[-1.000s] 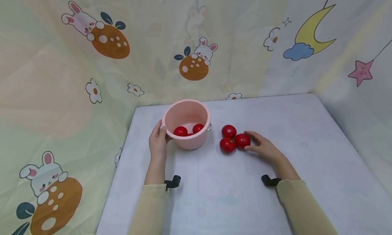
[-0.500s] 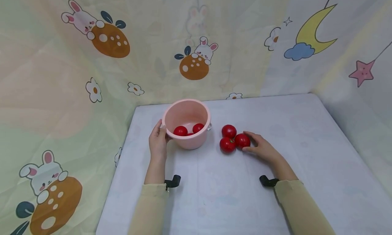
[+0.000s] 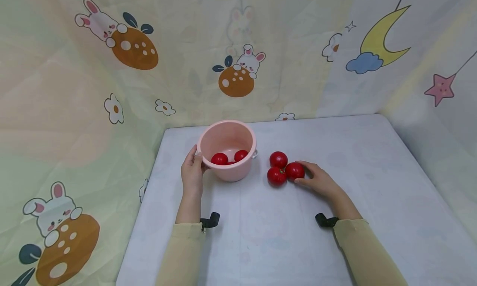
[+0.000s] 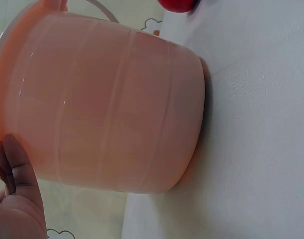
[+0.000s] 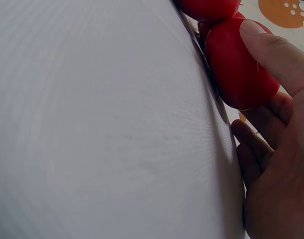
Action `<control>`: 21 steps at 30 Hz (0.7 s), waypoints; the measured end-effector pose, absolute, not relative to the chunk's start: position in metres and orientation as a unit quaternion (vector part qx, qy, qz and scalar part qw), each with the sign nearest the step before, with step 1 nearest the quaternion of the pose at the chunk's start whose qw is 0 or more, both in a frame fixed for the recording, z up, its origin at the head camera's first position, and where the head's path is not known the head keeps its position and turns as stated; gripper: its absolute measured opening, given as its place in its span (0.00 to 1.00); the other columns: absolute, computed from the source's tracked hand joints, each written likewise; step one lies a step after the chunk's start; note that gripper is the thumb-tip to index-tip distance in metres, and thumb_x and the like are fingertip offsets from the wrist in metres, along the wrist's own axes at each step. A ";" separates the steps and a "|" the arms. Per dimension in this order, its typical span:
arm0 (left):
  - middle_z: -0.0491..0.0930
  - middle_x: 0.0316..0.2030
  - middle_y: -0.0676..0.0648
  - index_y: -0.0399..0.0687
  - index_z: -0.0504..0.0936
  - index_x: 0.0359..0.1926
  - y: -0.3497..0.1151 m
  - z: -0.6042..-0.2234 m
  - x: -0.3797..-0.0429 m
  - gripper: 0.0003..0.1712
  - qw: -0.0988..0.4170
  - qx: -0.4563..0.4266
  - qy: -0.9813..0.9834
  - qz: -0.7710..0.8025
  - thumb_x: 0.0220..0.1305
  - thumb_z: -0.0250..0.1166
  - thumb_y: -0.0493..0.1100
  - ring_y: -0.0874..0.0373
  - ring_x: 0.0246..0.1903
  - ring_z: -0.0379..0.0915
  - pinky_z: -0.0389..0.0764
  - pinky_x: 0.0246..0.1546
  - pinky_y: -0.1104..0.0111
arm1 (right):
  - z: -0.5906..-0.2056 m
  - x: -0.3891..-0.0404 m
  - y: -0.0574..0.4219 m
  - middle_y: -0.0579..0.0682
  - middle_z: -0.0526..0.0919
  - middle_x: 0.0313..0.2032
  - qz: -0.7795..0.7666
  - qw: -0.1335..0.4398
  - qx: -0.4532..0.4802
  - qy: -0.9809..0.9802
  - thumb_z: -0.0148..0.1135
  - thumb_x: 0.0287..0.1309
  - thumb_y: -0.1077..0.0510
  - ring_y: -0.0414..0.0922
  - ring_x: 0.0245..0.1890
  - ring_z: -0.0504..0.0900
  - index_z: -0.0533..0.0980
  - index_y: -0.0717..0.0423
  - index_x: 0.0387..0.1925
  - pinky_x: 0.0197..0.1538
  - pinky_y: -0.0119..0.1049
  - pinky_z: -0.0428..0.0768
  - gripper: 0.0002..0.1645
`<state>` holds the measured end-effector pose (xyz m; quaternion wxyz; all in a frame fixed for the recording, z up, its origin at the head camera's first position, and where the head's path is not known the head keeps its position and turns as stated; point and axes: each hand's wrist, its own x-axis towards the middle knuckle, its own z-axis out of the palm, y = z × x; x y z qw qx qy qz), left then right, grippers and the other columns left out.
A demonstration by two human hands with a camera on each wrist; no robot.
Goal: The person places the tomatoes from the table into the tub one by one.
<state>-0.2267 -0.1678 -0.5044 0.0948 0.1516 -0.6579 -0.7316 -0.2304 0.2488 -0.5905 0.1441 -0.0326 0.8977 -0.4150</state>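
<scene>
A pink bucket stands on the white table, tilted slightly in the head view, with several red tomatoes showing inside. My left hand grips its left rim; in the left wrist view the fingers lie along the bucket wall. To the right of the bucket, three tomatoes sit clustered on the table. My right hand holds the rightmost tomato between thumb and fingers. In the right wrist view the thumb presses on that tomato and the other fingers curl behind it.
The other two tomatoes, one at the back and one in front, touch or nearly touch the held one. A patterned cloth hangs behind and at both sides of the table.
My right hand has shifted slightly left, and its thumb has moved in against the rightmost tomato. The left hand and the bucket have stayed in place.
</scene>
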 end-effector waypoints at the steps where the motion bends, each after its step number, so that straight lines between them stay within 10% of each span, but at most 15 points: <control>1: 0.78 0.55 0.39 0.73 0.73 0.65 -0.168 -0.504 -0.227 0.22 0.093 0.153 -0.659 -0.730 0.71 0.59 0.53 0.41 0.49 0.79 0.84 0.47 0.71 | -0.590 -0.230 0.249 0.56 0.59 0.74 -0.416 0.145 -0.031 0.897 0.70 0.48 0.30 0.61 0.75 0.53 0.62 0.38 0.72 0.69 0.70 0.57 0.52; 21: 0.79 0.55 0.43 0.71 0.70 0.68 -0.168 -0.505 -0.228 0.26 0.087 0.162 -0.669 -0.720 0.71 0.59 0.53 0.39 0.53 0.77 0.84 0.49 0.71 | -0.568 -0.238 0.253 0.58 0.64 0.71 -0.398 0.154 -0.042 0.903 0.68 0.50 0.29 0.64 0.70 0.61 0.60 0.37 0.72 0.64 0.68 0.67 0.52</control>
